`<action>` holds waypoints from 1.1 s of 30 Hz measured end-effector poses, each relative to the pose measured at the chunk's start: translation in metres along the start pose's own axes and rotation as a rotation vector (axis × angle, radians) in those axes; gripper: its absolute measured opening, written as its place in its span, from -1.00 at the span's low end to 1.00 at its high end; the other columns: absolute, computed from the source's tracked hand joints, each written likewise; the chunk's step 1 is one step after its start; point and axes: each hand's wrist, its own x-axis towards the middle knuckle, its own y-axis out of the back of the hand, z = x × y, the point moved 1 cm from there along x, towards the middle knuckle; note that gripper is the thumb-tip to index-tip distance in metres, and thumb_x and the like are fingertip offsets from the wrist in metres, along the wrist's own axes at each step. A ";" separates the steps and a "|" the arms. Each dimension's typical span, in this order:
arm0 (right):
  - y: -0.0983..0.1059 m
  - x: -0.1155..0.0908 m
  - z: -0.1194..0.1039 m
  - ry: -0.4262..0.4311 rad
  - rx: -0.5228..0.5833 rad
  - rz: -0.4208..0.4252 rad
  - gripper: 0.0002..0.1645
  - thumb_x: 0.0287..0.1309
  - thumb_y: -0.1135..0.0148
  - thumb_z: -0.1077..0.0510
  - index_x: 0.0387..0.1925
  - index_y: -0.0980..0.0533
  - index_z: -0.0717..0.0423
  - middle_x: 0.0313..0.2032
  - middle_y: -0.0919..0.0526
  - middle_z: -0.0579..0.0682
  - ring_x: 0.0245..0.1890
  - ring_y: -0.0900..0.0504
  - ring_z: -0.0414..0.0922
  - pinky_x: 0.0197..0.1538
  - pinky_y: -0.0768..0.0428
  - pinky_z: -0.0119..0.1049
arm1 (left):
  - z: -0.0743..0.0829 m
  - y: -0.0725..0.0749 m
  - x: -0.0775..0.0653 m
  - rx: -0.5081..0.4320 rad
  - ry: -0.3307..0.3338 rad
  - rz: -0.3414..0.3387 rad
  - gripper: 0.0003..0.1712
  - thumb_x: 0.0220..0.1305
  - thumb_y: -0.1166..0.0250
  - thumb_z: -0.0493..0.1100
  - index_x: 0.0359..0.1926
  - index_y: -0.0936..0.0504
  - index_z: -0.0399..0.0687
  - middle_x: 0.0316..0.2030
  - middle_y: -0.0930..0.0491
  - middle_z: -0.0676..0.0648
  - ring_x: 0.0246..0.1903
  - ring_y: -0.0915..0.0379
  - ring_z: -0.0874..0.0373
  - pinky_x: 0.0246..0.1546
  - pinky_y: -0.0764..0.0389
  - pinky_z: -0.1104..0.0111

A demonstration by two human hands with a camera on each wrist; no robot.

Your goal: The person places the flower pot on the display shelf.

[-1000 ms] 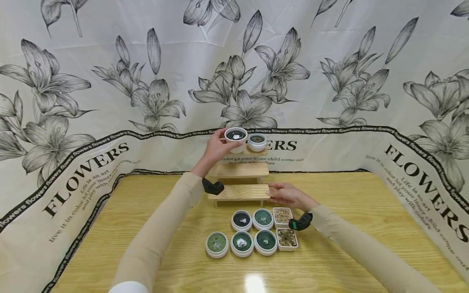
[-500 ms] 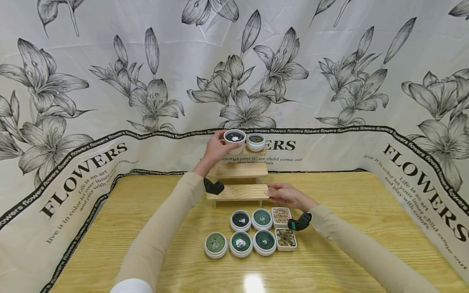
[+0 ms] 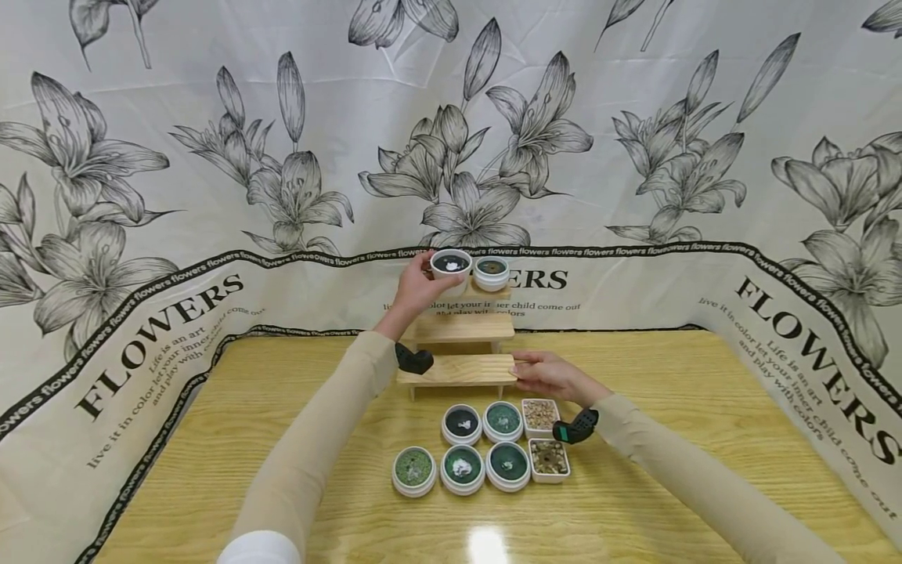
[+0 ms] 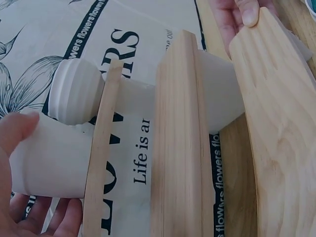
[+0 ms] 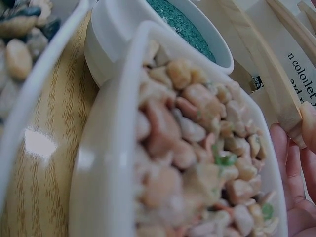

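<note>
Hands clamped: left (image 3: 414, 291) on smooth round pot (image 3: 451, 268), right (image 3: 553, 376) on grained wooden step (image 3: 461, 370).

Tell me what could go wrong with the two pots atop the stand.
The left hand holds a white pot close beside a second pot on the top step, so a bump might knock that one off. The right hand grips the end of the lowest step; a tug there could perhaps shake the stand.

There's your white pot (image 3: 451, 265), dark inside, standing upright on top of your pale, three-tier wooden stand (image 3: 461, 327)!
</note>
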 end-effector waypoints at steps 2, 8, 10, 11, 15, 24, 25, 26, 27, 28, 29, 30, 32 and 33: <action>0.000 0.000 0.000 0.005 -0.002 -0.006 -0.22 0.35 -0.01 0.27 0.44 0.10 0.41 -0.04 -0.48 0.04 -0.23 -0.56 -0.34 -0.08 -0.63 -0.47 | -0.001 -0.001 0.001 -0.014 -0.001 0.002 -0.12 0.02 -0.48 -0.15 0.34 -0.27 -0.22 0.14 -0.46 -0.21 0.08 -0.46 -0.05 0.05 -0.58 0.25; 0.001 0.001 0.002 0.014 0.023 -0.013 -0.23 0.35 0.00 0.30 0.43 0.10 0.43 -0.08 -0.50 0.04 -0.25 -0.58 -0.32 -0.12 -0.63 -0.49 | 0.001 -0.002 -0.001 -0.059 -0.006 0.014 -0.13 -0.01 -0.48 -0.26 0.32 -0.28 -0.23 0.13 -0.47 -0.24 0.10 -0.46 -0.11 0.11 -0.57 0.21; 0.001 0.001 0.002 0.007 0.033 -0.008 -0.24 0.34 0.00 0.31 0.43 0.08 0.42 -0.10 -0.50 0.04 -0.26 -0.59 -0.32 -0.13 -0.63 -0.50 | 0.001 -0.002 -0.002 -0.069 -0.006 0.021 -0.14 -0.01 -0.49 -0.27 0.31 -0.28 -0.23 0.13 -0.47 -0.25 0.10 -0.46 -0.11 0.12 -0.56 0.21; 0.001 0.001 0.002 0.006 0.035 -0.009 -0.24 0.34 0.00 0.31 0.43 0.08 0.42 -0.10 -0.50 0.04 -0.26 -0.59 -0.31 -0.13 -0.63 -0.50 | 0.001 -0.002 -0.002 -0.071 -0.006 0.025 -0.14 -0.01 -0.49 -0.27 0.31 -0.28 -0.23 0.13 -0.47 -0.24 0.10 -0.46 -0.10 0.12 -0.56 0.21; 0.001 0.002 0.003 -0.004 0.033 0.006 -0.24 0.33 -0.02 0.31 0.43 0.06 0.41 -0.11 -0.51 0.05 -0.27 -0.59 -0.30 -0.15 -0.64 -0.50 | 0.001 -0.003 -0.003 -0.066 -0.009 0.030 -0.14 0.01 -0.48 -0.25 0.32 -0.28 -0.21 0.14 -0.47 -0.24 0.11 -0.46 -0.09 0.12 -0.56 0.22; 0.002 0.004 0.003 0.004 0.011 0.011 -0.24 0.34 -0.02 0.29 0.44 0.07 0.41 -0.07 -0.50 0.06 -0.27 -0.59 -0.32 -0.14 -0.63 -0.50 | 0.000 -0.004 -0.003 -0.079 -0.022 0.036 -0.14 0.02 -0.44 -0.35 0.34 -0.25 -0.23 0.16 -0.44 -0.27 0.13 -0.46 -0.14 0.14 -0.56 0.20; 0.002 0.004 0.003 0.001 0.011 0.013 -0.24 0.35 -0.01 0.29 0.44 0.06 0.40 -0.07 -0.49 0.07 -0.27 -0.59 -0.32 -0.13 -0.63 -0.50 | 0.000 -0.004 -0.004 -0.079 -0.022 0.039 -0.14 0.02 -0.44 -0.36 0.34 -0.25 -0.23 0.15 -0.44 -0.27 0.13 -0.46 -0.14 0.14 -0.56 0.20; 0.001 0.004 0.003 0.003 0.009 0.009 -0.24 0.35 -0.01 0.29 0.44 0.07 0.41 -0.06 -0.49 0.07 -0.27 -0.59 -0.32 -0.13 -0.63 -0.50 | 0.000 -0.004 -0.004 -0.079 -0.021 0.041 -0.15 0.02 -0.44 -0.37 0.33 -0.25 -0.23 0.15 -0.44 -0.27 0.13 -0.46 -0.14 0.13 -0.56 0.20; 0.002 0.003 0.002 0.006 0.012 0.005 -0.24 0.35 -0.01 0.30 0.43 0.08 0.41 -0.05 -0.48 0.08 -0.27 -0.58 -0.32 -0.12 -0.63 -0.50 | 0.001 -0.004 -0.004 -0.079 -0.019 0.043 -0.15 0.02 -0.44 -0.37 0.33 -0.26 -0.22 0.15 -0.44 -0.27 0.13 -0.46 -0.14 0.13 -0.57 0.20; 0.002 0.003 0.002 0.009 0.012 -0.001 -0.23 0.35 0.00 0.30 0.43 0.09 0.42 -0.05 -0.48 0.08 -0.26 -0.58 -0.32 -0.12 -0.63 -0.50 | 0.001 -0.004 -0.005 -0.080 -0.019 0.046 -0.15 0.01 -0.44 -0.38 0.33 -0.26 -0.22 0.15 -0.44 -0.27 0.13 -0.47 -0.14 0.13 -0.57 0.20; 0.002 0.002 0.002 0.011 0.015 -0.005 -0.23 0.35 0.00 0.30 0.43 0.10 0.43 -0.05 -0.48 0.09 -0.26 -0.58 -0.31 -0.12 -0.63 -0.49 | 0.001 -0.004 -0.005 -0.080 -0.018 0.048 -0.16 0.01 -0.44 -0.38 0.32 -0.26 -0.22 0.15 -0.44 -0.27 0.13 -0.47 -0.14 0.13 -0.56 0.19; 0.001 0.002 0.002 0.013 0.018 -0.008 -0.23 0.35 0.00 0.30 0.43 0.10 0.43 -0.05 -0.48 0.09 -0.26 -0.58 -0.31 -0.12 -0.63 -0.49 | 0.001 -0.004 -0.005 -0.079 -0.018 0.049 -0.16 0.01 -0.44 -0.38 0.32 -0.26 -0.22 0.15 -0.44 -0.27 0.13 -0.47 -0.14 0.13 -0.56 0.19; 0.001 0.001 0.001 0.016 0.024 -0.013 -0.23 0.35 0.00 0.30 0.43 0.11 0.44 -0.04 -0.47 0.10 -0.25 -0.57 -0.31 -0.12 -0.63 -0.49 | 0.002 -0.004 -0.006 -0.078 -0.017 0.052 -0.16 0.02 -0.44 -0.38 0.33 -0.26 -0.22 0.15 -0.44 -0.26 0.13 -0.46 -0.13 0.14 -0.56 0.19; 0.001 0.001 0.001 0.017 0.022 -0.014 -0.22 0.35 0.00 0.30 0.43 0.12 0.44 -0.01 -0.47 0.13 -0.24 -0.57 -0.31 -0.11 -0.63 -0.49 | 0.002 -0.004 -0.006 -0.080 -0.014 0.055 -0.15 0.01 -0.44 -0.38 0.33 -0.26 -0.21 0.16 -0.44 -0.26 0.13 -0.46 -0.13 0.14 -0.56 0.19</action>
